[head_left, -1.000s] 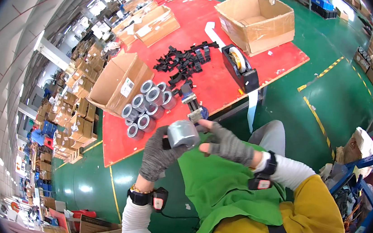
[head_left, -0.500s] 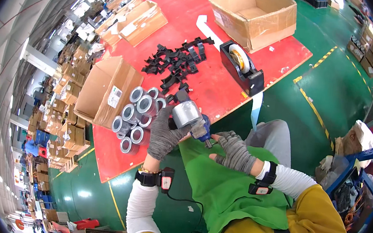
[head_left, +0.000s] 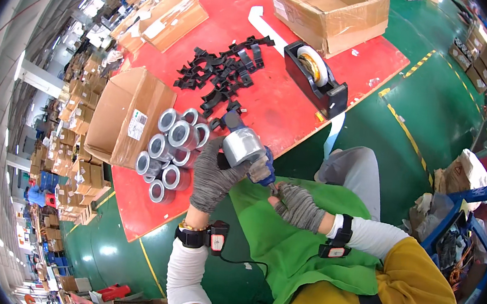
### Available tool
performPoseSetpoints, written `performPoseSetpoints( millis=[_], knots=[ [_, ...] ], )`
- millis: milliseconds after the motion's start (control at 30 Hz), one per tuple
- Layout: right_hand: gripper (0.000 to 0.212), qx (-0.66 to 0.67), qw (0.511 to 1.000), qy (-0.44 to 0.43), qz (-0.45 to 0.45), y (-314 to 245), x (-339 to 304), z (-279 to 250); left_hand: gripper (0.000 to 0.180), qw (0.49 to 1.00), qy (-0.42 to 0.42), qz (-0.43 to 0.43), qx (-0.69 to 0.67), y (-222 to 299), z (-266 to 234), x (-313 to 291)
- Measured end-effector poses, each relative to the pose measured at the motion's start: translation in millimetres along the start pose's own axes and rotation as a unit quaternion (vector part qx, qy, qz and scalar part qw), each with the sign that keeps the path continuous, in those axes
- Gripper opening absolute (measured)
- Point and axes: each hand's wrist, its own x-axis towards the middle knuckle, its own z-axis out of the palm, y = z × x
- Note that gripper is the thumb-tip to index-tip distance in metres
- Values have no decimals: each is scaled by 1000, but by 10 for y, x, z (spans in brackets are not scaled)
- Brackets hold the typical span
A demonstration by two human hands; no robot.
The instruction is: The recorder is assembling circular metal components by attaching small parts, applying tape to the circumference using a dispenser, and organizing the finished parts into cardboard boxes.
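Observation:
In front of me a blue bench vise [head_left: 261, 170] at the table's near edge has a silver metal cylinder [head_left: 243, 146] between its jaws. My left hand [head_left: 214, 180], in a grey knit glove with bare fingertips, is wrapped around the near left side of the cylinder; some of its fingers are hidden behind it. Below and to the right, my right hand [head_left: 300, 208], gloved alike, is closed on the vise handle [head_left: 273, 188]. Left of the vise stands a cluster of similar silver cylinders [head_left: 183, 135] with open ends. Black curved plastic clips [head_left: 219, 72] lie heaped beyond.
On the red table [head_left: 277, 117], a black tape dispenser [head_left: 335, 99] sits near the right edge, with a tape strip hanging off. A large open carton [head_left: 305, 19] stands behind it. Another open carton [head_left: 134, 122] tilts beside the cylinders. A blue metal frame [head_left: 476, 194] stands at far right.
My right hand has drawn in, its fingers closing further around the vise handle. My left hand stays on the cylinder. The table scene has shifted slightly left and up in view.

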Motion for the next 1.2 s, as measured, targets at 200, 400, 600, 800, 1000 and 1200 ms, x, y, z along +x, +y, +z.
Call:
performPoseSetpoints(
  millis=[200,400,600,800,1000,1200],
  knots=[
    [25,126,988,64,-60,120,-53,500,52,993,1,39,112,39,-32,58],
    [23,456,888,1,60,-177,-52,718,51,992,5,38,122,-34,-59,37],
    [29,202,967,-64,-142,91,68,0,59,992,-3,-9,-122,107,25,-141],
    [15,146,980,59,123,615,-20,-1104,24,964,-48,-234,-116,-792,166,-1234],
    [51,-58,951,297,-70,764,352,-1758,49,941,-267,-172,-114,-780,1461,-1020],
    [93,-133,938,321,-15,568,910,-1573,80,986,-135,-92,-21,-771,2511,-56]
  ],
)
